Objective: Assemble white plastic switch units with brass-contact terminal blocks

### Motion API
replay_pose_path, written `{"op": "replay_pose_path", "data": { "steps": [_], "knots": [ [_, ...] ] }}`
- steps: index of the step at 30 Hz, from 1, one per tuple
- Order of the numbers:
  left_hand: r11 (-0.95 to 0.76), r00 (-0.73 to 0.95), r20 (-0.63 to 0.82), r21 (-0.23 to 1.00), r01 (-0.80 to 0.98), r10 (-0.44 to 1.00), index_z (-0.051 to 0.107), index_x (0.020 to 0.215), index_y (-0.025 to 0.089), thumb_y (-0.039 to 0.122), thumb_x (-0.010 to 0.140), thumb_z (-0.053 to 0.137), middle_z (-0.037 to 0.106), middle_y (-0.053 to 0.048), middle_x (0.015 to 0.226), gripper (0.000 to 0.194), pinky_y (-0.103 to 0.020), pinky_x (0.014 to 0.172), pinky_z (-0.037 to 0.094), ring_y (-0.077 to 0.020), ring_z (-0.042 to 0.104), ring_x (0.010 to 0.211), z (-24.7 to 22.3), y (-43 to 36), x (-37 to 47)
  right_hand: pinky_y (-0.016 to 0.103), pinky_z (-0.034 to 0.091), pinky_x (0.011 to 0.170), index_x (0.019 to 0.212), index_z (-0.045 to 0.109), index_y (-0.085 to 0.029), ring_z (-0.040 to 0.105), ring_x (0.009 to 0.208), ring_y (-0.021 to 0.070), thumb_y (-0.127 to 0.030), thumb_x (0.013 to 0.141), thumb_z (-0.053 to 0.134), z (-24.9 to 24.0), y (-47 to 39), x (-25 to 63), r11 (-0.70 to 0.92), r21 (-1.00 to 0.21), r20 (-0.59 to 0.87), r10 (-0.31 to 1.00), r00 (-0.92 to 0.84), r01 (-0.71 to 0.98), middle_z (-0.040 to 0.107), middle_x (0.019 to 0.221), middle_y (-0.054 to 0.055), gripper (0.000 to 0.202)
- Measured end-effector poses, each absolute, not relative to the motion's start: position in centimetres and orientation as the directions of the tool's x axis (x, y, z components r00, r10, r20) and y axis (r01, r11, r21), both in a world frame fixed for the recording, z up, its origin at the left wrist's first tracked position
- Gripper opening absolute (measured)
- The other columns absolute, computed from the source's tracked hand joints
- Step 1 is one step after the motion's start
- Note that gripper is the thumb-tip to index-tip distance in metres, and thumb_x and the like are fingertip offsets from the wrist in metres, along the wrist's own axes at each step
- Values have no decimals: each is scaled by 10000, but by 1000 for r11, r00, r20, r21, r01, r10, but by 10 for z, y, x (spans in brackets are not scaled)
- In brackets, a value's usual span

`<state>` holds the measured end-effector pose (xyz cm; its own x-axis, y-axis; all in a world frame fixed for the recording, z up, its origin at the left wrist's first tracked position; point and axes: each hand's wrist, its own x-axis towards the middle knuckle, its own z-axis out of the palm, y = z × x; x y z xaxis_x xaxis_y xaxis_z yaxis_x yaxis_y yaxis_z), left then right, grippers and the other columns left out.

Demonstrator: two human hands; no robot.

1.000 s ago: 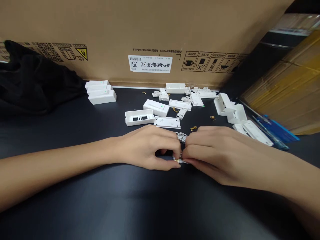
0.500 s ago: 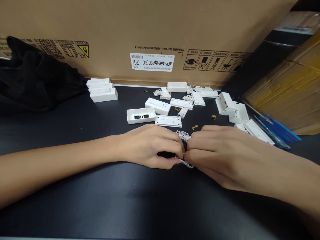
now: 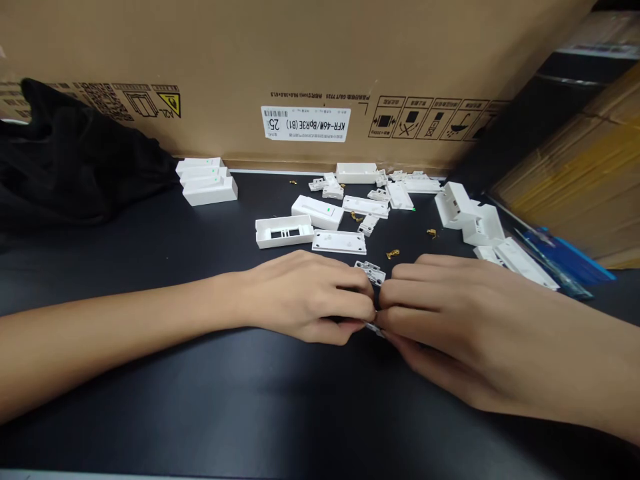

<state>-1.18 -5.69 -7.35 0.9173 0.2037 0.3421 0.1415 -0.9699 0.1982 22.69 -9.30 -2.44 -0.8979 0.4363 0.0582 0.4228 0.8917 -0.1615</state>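
Observation:
Both hands meet over the black table, fingertips together on a small white plastic piece (image 3: 374, 328) that they mostly cover. My left hand (image 3: 320, 297) pinches its left end between thumb and fingers. From the other side, my right hand (image 3: 440, 313) has its fingers closed on the piece. Just beyond the fingers lies another white slotted plastic piece (image 3: 371, 272). Past it are a small brass contact (image 3: 393, 254), a flat white cover plate (image 3: 339, 242) and an open white housing (image 3: 284, 231) with rectangular slots in its floor.
A large cardboard box (image 3: 200, 40) walls off the back. Stacked white housings (image 3: 210, 190) stand at left beside a black cloth bag (image 3: 75, 160). More white housings (image 3: 483, 223) and a blue packet (image 3: 570, 257) lie at right. Several small parts are scattered between.
My fingers have closed in around the small white piece, so less of it shows. My right thumb has dropped lower, and the whole view has shifted slightly.

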Motion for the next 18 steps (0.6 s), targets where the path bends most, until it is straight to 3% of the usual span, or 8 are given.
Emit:
{"op": "replay_pose_path", "data": {
  "steps": [9,14,18],
  "knots": [
    [-937,918,306,315,150,250,656,996,184,231,1012,527,727,-52,1021,138,-232,733,528,-147,680,869,-74,-55,-12,383,269,651,818,668,-208,434,658,187,-199,998,478,-29,-98,230,927,-3,88,373,-923,375,552,733,10,262],
    [-957,928,317,268,112,197,671,1080,203,288,1038,527,707,-64,1133,173,-248,743,522,-152,675,871,-75,-54,-15,392,295,688,770,638,-212,451,682,190,-197,1007,467,-32,-99,230,925,-22,88,379,-921,379,560,749,13,293],
    [-967,933,309,226,118,186,685,1047,204,261,1050,482,712,-61,1103,211,-255,742,512,-154,659,877,-74,-54,-15,385,282,674,798,641,-214,433,678,189,-202,1006,478,-31,-99,231,921,-22,75,389,-918,389,559,764,10,265]
  ]
}}
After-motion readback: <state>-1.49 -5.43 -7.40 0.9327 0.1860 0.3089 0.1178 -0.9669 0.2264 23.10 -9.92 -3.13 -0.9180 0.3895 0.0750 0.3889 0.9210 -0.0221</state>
